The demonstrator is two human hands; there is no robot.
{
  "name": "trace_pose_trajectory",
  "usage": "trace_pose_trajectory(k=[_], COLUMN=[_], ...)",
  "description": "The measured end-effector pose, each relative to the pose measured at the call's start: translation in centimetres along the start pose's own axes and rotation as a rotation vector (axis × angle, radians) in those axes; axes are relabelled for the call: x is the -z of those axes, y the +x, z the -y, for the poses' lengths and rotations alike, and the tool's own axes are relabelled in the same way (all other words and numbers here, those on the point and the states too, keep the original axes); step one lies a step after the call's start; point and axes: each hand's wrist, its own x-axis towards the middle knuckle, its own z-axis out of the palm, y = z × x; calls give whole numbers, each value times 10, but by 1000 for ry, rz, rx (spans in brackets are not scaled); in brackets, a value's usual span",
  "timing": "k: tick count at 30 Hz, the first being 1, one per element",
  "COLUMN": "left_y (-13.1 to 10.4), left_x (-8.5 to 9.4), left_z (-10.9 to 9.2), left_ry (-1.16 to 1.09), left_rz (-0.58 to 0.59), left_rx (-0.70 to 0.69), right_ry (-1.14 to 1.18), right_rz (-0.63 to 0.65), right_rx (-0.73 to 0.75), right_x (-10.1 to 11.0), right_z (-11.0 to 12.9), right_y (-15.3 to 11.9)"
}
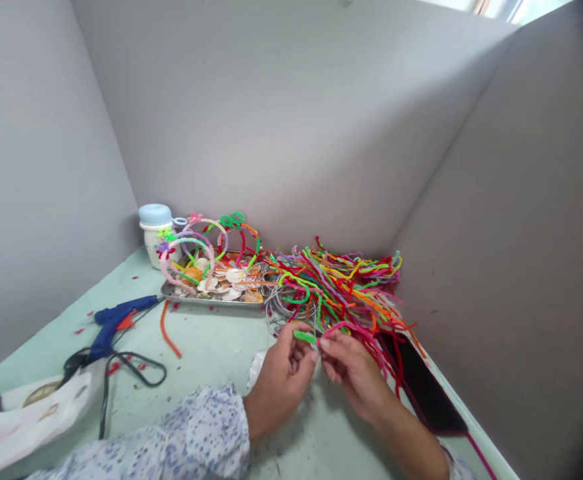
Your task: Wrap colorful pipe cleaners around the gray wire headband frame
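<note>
My left hand is closed, its thumb and fingers pinching a short green pipe cleaner. Close beside it, my right hand pinches a pink pipe cleaner that arches back over the knuckles. The green and pink pieces meet between my fingertips; whether they are twisted together I cannot tell. Just behind the hands lie a coil of thin grey wire and a large heap of pipe cleaners in many colours.
A metal tray holds shells and several pipe-cleaner-wrapped headbands. Behind it stands a white jar with a blue lid. A blue glue gun with a black cord lies left. A dark phone-like slab lies right. Grey walls enclose the table.
</note>
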Motion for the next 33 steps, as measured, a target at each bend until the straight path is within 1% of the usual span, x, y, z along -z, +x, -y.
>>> trace_pose_trajectory(k=[2,5,8,10,14,18,21,26,33], left_y=[9,17,18,16,12,11,13,16,17], left_x=[-3,-7,-9,-9,-8,-7,-6,-5,-7], left_z=[0,5,13,17,18,19,20,22,24], left_ry=[-10,-69,-106,-134,-163,-154,-177,-251,-238], left_rz=[21,-12,-44,-46,-62,-76,-60,-36,-57], left_rx=[-15,-22,23,52,84,158,223,287,284], right_ry=[18,7,-14,-56,-216,-335,-383,-363,-333], right_rz=[-25,-64,-85,-97,-137,-74,-55,2,12], right_rx=[16,30,32,59,191,344,399,392,356], right_x=[1,2,3,3,-3,-10,-12,-9,-3], right_z=[3,2,-5,-13,-26,-35,-39,-41,-47], right_y=[3,7,9,9,4,-2,-2,-1,5])
